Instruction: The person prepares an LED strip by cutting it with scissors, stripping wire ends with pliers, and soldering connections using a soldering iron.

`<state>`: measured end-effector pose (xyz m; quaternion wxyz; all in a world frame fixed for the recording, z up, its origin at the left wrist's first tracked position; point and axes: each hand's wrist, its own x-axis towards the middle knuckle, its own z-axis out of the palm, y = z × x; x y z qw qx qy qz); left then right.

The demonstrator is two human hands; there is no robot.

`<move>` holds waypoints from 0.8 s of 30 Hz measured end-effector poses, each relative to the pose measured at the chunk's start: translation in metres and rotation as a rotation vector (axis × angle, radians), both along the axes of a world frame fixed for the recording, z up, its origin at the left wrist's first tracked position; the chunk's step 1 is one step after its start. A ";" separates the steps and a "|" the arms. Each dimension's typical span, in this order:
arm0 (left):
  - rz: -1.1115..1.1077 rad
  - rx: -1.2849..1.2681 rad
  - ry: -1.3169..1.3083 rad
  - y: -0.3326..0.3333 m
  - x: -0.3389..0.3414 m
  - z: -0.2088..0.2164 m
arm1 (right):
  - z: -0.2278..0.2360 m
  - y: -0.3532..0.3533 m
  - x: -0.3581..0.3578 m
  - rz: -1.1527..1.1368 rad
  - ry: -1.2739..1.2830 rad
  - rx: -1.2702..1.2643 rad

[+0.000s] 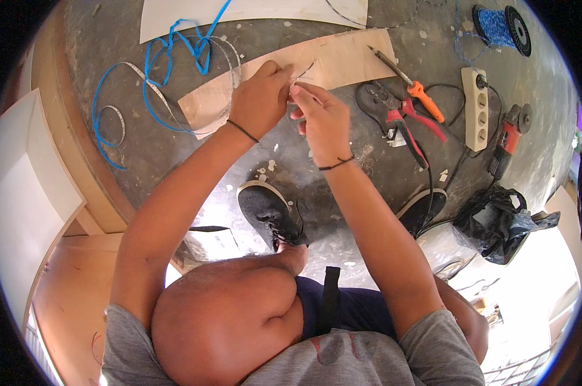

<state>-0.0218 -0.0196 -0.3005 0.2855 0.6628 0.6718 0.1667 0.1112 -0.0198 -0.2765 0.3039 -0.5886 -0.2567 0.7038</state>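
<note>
My left hand and my right hand meet above a pale wooden board. Both are closed, fingertips pinched together around a thin wire. A dark end of the wire sticks up past my fingers, and a pale strand lies beside it. The part inside my fingers is hidden. Right of my right hand, red-and-black pliers lie on the floor. An orange-handled soldering iron rests with its tip on the board's right end.
A blue-and-white strip lies in loose loops at the left. Off to the right are a power strip, a red angle grinder and a black plastic bag. A spool of blue cord stands far right. Cables cross the floor.
</note>
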 end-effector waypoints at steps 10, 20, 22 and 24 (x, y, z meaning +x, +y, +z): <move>0.200 -0.036 -0.211 0.008 0.000 0.007 | -0.006 -0.007 -0.019 -0.184 0.005 -0.125; 0.176 0.028 -0.213 0.018 -0.007 0.008 | -0.013 -0.017 0.015 0.146 -0.288 0.225; 0.204 0.020 -0.247 0.017 -0.005 -0.003 | -0.015 -0.012 0.034 0.181 -0.361 0.249; 0.232 0.015 -0.278 0.017 -0.001 -0.005 | -0.017 -0.002 0.048 0.136 -0.343 0.272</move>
